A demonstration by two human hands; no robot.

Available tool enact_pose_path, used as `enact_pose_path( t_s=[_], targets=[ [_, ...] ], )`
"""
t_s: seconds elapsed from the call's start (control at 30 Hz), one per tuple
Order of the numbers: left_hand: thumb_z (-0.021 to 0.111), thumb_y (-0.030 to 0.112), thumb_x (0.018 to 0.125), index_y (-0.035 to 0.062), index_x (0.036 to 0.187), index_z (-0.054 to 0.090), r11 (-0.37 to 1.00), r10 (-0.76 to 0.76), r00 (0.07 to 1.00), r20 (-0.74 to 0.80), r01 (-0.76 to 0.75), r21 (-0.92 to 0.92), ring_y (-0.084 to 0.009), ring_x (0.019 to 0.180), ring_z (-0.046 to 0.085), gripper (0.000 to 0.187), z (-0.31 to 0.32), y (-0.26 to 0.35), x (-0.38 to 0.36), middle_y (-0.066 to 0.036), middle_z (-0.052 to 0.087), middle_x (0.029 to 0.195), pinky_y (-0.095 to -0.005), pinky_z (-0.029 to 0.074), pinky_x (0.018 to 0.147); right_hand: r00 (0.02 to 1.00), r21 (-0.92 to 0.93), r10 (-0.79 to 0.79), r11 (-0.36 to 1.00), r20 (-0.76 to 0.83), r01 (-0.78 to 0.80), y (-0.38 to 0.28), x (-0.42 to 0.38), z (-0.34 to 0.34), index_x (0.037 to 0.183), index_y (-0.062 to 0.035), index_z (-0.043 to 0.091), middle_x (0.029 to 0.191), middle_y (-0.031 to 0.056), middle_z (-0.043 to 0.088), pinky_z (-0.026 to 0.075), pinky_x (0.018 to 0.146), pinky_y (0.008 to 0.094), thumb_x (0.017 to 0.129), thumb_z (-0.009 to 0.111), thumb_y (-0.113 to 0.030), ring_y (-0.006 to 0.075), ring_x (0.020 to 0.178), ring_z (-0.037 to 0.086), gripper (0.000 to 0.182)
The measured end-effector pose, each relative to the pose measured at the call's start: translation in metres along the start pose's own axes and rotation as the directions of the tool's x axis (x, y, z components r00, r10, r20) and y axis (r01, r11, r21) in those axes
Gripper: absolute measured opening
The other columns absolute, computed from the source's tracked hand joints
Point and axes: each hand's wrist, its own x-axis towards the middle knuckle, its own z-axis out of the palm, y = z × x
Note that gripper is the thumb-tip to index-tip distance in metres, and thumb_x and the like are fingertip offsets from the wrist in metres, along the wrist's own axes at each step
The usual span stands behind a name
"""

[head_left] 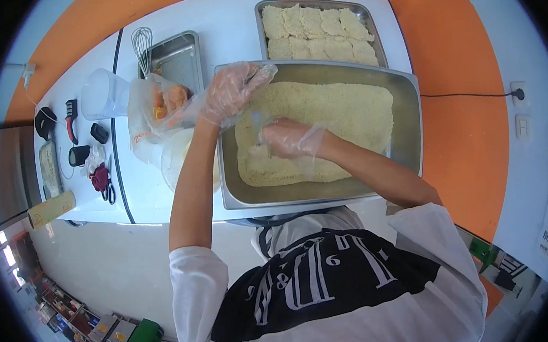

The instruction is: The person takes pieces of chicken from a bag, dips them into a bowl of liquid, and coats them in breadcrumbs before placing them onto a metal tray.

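A deep metal tray (pixel 414 131) holds a broad bed of pale yellow crumbs (pixel 346 116). My left hand (pixel 235 93), in a clear plastic glove, hovers at the tray's upper left corner, fingers stretched toward the right and nothing visible in them. Down in the left part of the crumbs is my right hand (pixel 289 138), also gloved. Its fingertips are blurred and partly hidden, with crumb-covered material beside them that I cannot make out. Behind the tray, a second metal tray (pixel 258 31) bears rows of flat crumb-coated pieces (pixel 319 30).
Left of the tray are a pale bowl (pixel 176 161), partly covered, and a plastic bag (pixel 142 126) with orange pieces. A whisk (pixel 144 50) rests on a smaller metal tray (pixel 197 56). Farther left stand a clear pitcher (pixel 103 93), scissors (pixel 108 192) and a roll (pixel 52 209).
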Motion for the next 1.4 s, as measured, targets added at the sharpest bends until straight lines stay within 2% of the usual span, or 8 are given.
enact_pose_path(
  t_s=[0.27, 0.33, 0.43, 0.6, 0.7, 0.8, 1.17, 1.4],
  targets=[
    [0.056, 0.041, 0.110, 0.0015, 0.117, 0.075, 0.987, 0.119, 0.993, -0.020, -0.116, 0.112, -0.0421, 0.097, 0.069, 0.044, -0.003, 0.007, -0.011, -0.021, 0.075, 0.104, -0.0484, 0.052, 0.088, 0.937, 0.123, -0.214, 0.959, -0.276, 0.255, 0.025, -0.037, -0.029, 0.119, -0.0026, 0.076, 0.111, 0.0240, 0.075, 0.054, 0.103, 0.0506, 0.080, 0.074, -0.011, 0.0425, 0.114, 0.071, 0.040],
    [0.060, 0.039, 0.110, -0.0002, 0.113, 0.074, 0.975, -0.068, 0.985, -0.161, 0.031, -0.220, -0.0455, 0.094, 0.069, 0.041, -0.004, 0.014, -0.013, -0.026, 0.074, 0.101, -0.0490, 0.054, 0.087, 0.954, 0.181, -0.186, 0.956, -0.235, 0.231, 0.026, -0.059, -0.074, 0.122, -0.0019, 0.076, 0.112, 0.0245, 0.076, 0.055, 0.102, 0.0484, 0.083, 0.077, -0.014, 0.0413, 0.113, 0.072, 0.041],
    [0.057, 0.032, 0.111, 0.0011, 0.114, 0.075, 0.961, -0.101, 0.951, -0.291, 0.017, -0.278, -0.0436, 0.101, 0.070, 0.036, -0.005, 0.034, -0.034, -0.023, 0.075, 0.108, -0.0475, 0.054, 0.091, 0.973, 0.290, -0.188, 0.931, -0.137, 0.220, 0.032, -0.079, -0.146, 0.126, 0.0007, 0.076, 0.114, 0.0245, 0.077, 0.055, 0.102, 0.0448, 0.085, 0.082, -0.016, 0.0383, 0.113, 0.073, 0.044],
    [0.070, 0.032, 0.103, 0.0060, 0.115, 0.076, 0.955, -0.212, 0.970, -0.115, 0.181, -0.237, -0.0393, 0.110, 0.068, 0.029, 0.004, 0.059, -0.100, -0.016, 0.075, 0.115, -0.0497, 0.051, 0.101, 0.989, 0.317, -0.088, 0.940, -0.122, 0.123, 0.066, -0.093, -0.237, 0.131, 0.0033, 0.074, 0.122, 0.0231, 0.078, 0.055, 0.103, 0.0423, 0.083, 0.087, -0.013, 0.0345, 0.117, 0.073, 0.052],
    [0.079, 0.036, 0.096, 0.0070, 0.114, 0.075, 0.976, -0.175, 0.984, -0.018, 0.171, -0.138, -0.0388, 0.110, 0.067, 0.035, 0.004, 0.081, -0.129, -0.015, 0.074, 0.115, -0.0508, 0.050, 0.101, 0.961, 0.149, -0.076, 0.982, -0.266, 0.119, 0.095, -0.077, -0.269, 0.123, 0.0067, 0.076, 0.109, 0.0216, 0.080, 0.059, 0.096, 0.0427, 0.087, 0.082, -0.015, 0.0337, 0.099, 0.075, 0.043],
    [0.088, 0.041, 0.087, 0.0089, 0.113, 0.076, 0.993, -0.113, 0.993, 0.046, 0.114, -0.009, -0.0378, 0.109, 0.068, 0.043, 0.010, 0.088, -0.145, -0.013, 0.074, 0.113, -0.0515, 0.051, 0.101, 0.946, 0.102, -0.014, 0.994, -0.323, 0.050, 0.128, -0.048, -0.277, 0.136, 0.0085, 0.070, 0.131, 0.0248, 0.075, 0.053, 0.111, 0.0411, 0.086, 0.088, -0.017, 0.0317, 0.124, 0.071, 0.059],
    [0.093, 0.052, 0.076, 0.0110, 0.111, 0.076, 0.985, -0.171, 0.981, 0.088, 0.167, 0.050, -0.0354, 0.108, 0.071, 0.056, 0.013, 0.084, -0.155, -0.009, 0.076, 0.107, -0.0494, 0.056, 0.096, 0.978, 0.187, 0.157, 0.966, 0.136, -0.181, 0.240, 0.111, -0.211, 0.151, 0.0139, 0.054, 0.155, 0.0335, 0.057, 0.047, 0.119, 0.0423, 0.087, 0.086, -0.020, 0.0401, 0.141, 0.060, 0.079],
    [0.092, 0.057, 0.073, 0.0138, 0.116, 0.077, 0.982, -0.186, 0.976, 0.113, 0.183, 0.039, -0.0342, 0.111, 0.071, 0.062, 0.016, 0.078, -0.158, -0.007, 0.076, 0.110, -0.0503, 0.055, 0.097, 0.964, 0.231, 0.195, 0.945, 0.179, -0.234, 0.230, 0.123, -0.212, 0.152, 0.0144, 0.052, 0.153, 0.0331, 0.059, 0.049, 0.116, 0.0406, 0.086, 0.086, -0.021, 0.0370, 0.140, 0.062, 0.082]
  ],
)
